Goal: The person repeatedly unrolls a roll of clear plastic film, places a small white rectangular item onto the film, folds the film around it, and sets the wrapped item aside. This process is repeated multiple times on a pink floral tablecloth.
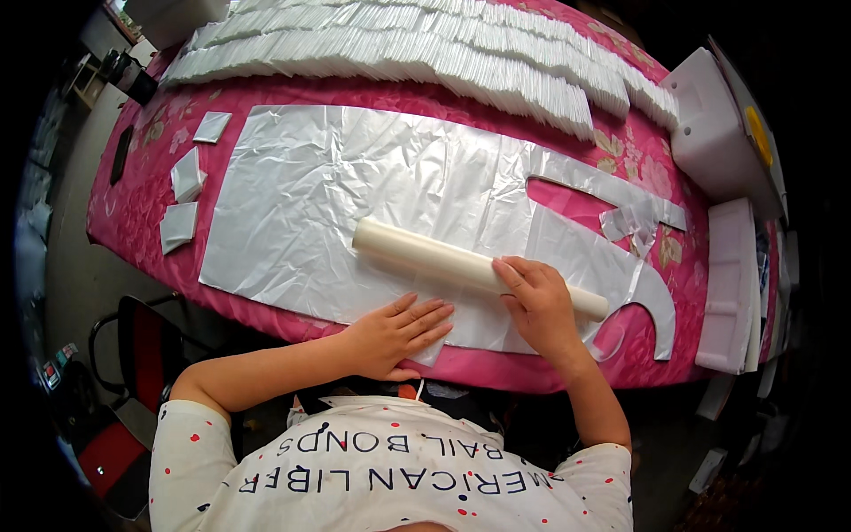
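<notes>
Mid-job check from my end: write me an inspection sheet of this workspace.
Surface: pink flowered cloth over the table.
Job's things: wrinkled silver sheet, with a cut-out at right; pale roll lying across it.
Clutter: three folded pieces left of the sheet; dark slim object near the left edge; white stacks in rows along the far side.
Hands: left hand flat on the sheet; right hand over the roll.
Cables: nothing clearly seen.
Surroundings: white boxes at right; chair lower left.

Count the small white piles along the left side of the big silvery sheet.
3: one far pile, one middle pile and one near pile, all left of the silvery sheet. Layers may be hidden within each.
</notes>
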### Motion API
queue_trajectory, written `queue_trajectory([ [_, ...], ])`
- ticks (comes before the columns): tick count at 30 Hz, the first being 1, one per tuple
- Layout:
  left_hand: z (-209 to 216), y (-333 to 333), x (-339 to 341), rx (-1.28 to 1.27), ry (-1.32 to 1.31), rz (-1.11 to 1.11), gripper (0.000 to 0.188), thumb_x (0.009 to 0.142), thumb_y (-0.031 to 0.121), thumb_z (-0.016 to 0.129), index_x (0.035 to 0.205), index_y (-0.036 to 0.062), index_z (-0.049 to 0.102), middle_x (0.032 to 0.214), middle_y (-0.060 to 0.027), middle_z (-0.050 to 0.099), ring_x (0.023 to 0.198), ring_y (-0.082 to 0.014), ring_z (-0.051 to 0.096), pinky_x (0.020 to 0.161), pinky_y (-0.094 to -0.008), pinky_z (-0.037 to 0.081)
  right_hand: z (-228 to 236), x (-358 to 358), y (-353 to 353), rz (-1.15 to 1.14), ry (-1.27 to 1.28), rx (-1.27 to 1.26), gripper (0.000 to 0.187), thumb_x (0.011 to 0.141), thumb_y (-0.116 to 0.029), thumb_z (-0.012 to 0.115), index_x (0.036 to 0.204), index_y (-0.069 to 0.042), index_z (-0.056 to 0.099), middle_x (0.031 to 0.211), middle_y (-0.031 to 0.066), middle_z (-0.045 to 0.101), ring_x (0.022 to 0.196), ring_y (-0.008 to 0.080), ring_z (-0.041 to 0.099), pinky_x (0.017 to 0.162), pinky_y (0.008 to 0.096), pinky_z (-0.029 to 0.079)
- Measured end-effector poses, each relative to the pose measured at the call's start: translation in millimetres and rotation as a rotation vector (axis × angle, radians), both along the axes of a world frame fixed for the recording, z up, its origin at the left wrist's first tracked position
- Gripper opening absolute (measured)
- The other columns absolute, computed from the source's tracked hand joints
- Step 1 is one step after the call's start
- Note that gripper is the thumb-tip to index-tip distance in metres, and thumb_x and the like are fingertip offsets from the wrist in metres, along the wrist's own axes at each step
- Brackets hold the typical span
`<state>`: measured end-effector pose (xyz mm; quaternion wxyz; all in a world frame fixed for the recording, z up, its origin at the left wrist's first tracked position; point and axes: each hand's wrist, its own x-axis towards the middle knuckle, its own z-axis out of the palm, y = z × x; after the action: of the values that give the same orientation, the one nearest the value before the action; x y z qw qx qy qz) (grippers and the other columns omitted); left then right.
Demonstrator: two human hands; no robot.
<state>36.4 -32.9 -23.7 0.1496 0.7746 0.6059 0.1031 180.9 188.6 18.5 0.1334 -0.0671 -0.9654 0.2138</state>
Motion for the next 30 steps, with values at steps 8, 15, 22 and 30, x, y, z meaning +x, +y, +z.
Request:
queue_trajectory([
  [8, -5.9, -7.2, 22.1, 0.022, -0.026, 0.052, 0.071, 0.08, 0.043, 0.056, 0.138, 0.0092, 0.034, 0.148, -0.0151, 0.022, 0.138, -0.0272, 0.019, 0.111, -0.0427, 0.017, -22.0, -64.2, 5.1, 0.073, 0.085, 0.152, 0.047, 0.073, -0.005, 0.062, 0.119, -0.014, 0.057, 0.116, 0.0056, 0.057, 0.105, 0.0229, 0.053, 0.097, 0.0436, 0.037],
  [15, -0.7, -4.4, -11.5, 0.12, -0.08, -0.207, 0.055, 0.08, 0.028, 0.058, 0.128, 0.0052, 0.046, 0.139, -0.0116, 0.039, 0.13, -0.0251, 0.036, 0.107, -0.0388, 0.031, -27.0, -123.3, 58.9, -0.029, 0.15, 0.17, 0.046, 0.077, -0.001, 0.06, 0.121, -0.015, 0.056, 0.123, 0.0067, 0.055, 0.116, 0.0276, 0.047, 0.099, 0.0377, 0.038],
  [22, -6.3, -6.2, -23.8, 0.37, -0.084, -0.287, 0.036, 0.081, 0.014, 0.055, 0.112, -0.0029, 0.056, 0.119, -0.0131, 0.056, 0.112, -0.0264, 0.054, 0.097, -0.0361, 0.044, -18.4, -63.8, 5.8, 0.402, -0.073, -0.084, 0.055, 0.067, 0.007, 0.057, 0.12, -0.007, 0.055, 0.128, 0.0114, 0.05, 0.12, 0.0301, 0.044, 0.1, 0.0379, 0.04],
  [30, 12.3, 6.3, -26.8, 0.392, -0.239, -0.042, 0.035, 0.079, 0.013, 0.058, 0.111, 0.0027, 0.058, 0.121, -0.0113, 0.056, 0.115, -0.0244, 0.053, 0.098, -0.0373, 0.042, -37.5, -26.3, -36.4, 0.251, 0.041, -0.071, 0.044, 0.067, -0.001, 0.062, 0.112, -0.003, 0.058, 0.119, 0.01, 0.055, 0.112, 0.0281, 0.051, 0.093, 0.0363, 0.044],
])
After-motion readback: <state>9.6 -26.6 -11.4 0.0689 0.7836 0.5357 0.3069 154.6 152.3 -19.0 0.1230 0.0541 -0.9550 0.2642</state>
